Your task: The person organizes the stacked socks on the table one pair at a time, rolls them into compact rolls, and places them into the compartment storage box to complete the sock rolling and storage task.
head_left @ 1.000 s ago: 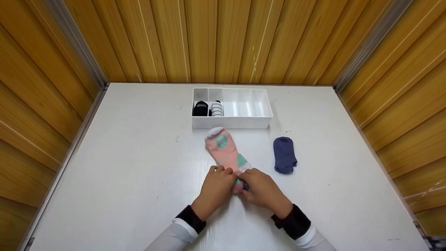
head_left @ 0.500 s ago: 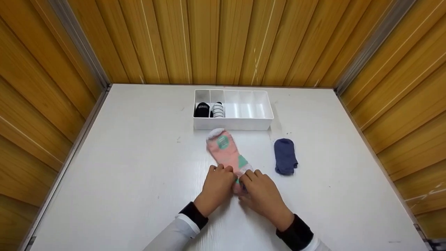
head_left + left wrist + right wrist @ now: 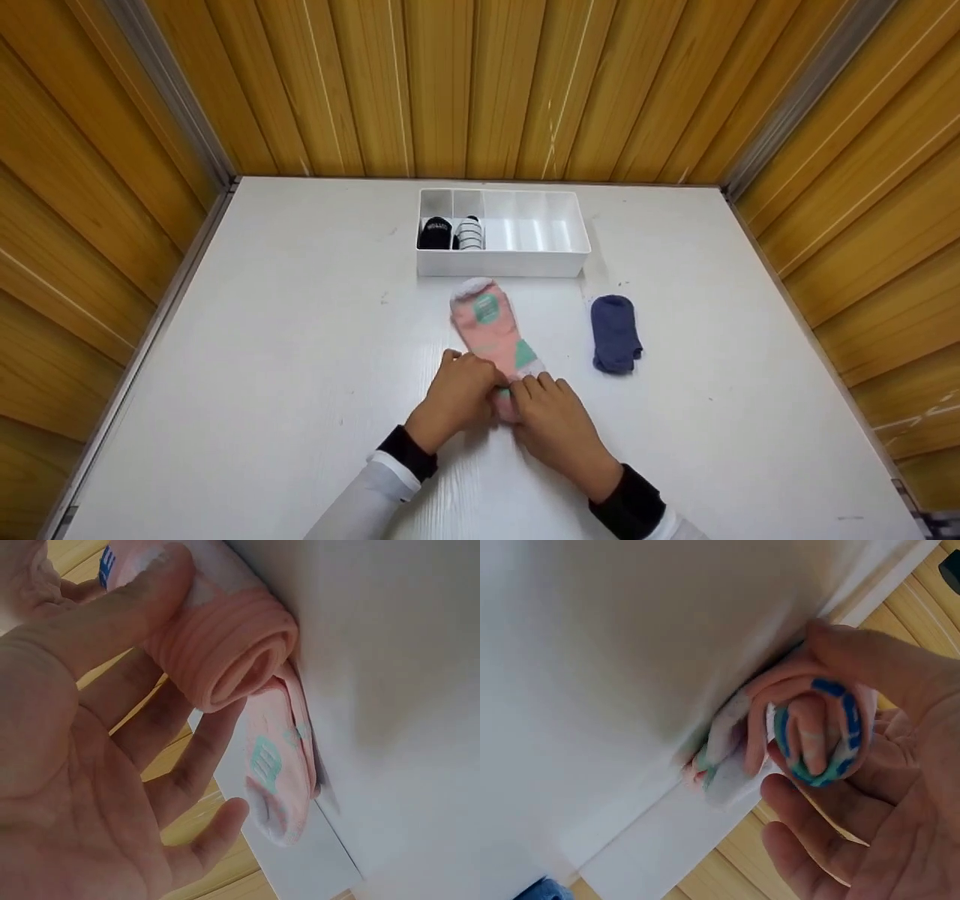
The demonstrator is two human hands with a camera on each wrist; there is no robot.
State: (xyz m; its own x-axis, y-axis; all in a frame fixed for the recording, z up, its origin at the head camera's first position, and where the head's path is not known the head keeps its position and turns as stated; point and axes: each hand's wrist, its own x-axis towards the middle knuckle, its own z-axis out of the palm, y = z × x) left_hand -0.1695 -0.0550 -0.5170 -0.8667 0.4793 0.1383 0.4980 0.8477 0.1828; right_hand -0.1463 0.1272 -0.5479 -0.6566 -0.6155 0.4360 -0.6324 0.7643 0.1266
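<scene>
Rolling the pink sock (image 3: pixel 491 330) from its near end, both hands are working side by side on the white table (image 3: pixel 262 360). The left hand (image 3: pixel 457 394) is pinching one end of the roll with thumb and fingers, and the right hand (image 3: pixel 551 420) is holding the other end in the same way. Compared with a second ago, the roll is sitting a little farther from the person, so less of the sock is lying flat; I judge the rolling is about half done. The knit is soft and ribbed, forming a thick tube (image 3: pixel 225 652) with green and blue marks. Beyond, to the right, a navy sock (image 3: pixel 615 334) is lying flat. Farthest, a white plastic divided box (image 3: pixel 577 255) is holding a black roll (image 3: pixel 435 232) and a striped roll (image 3: pixel 469 233).
</scene>
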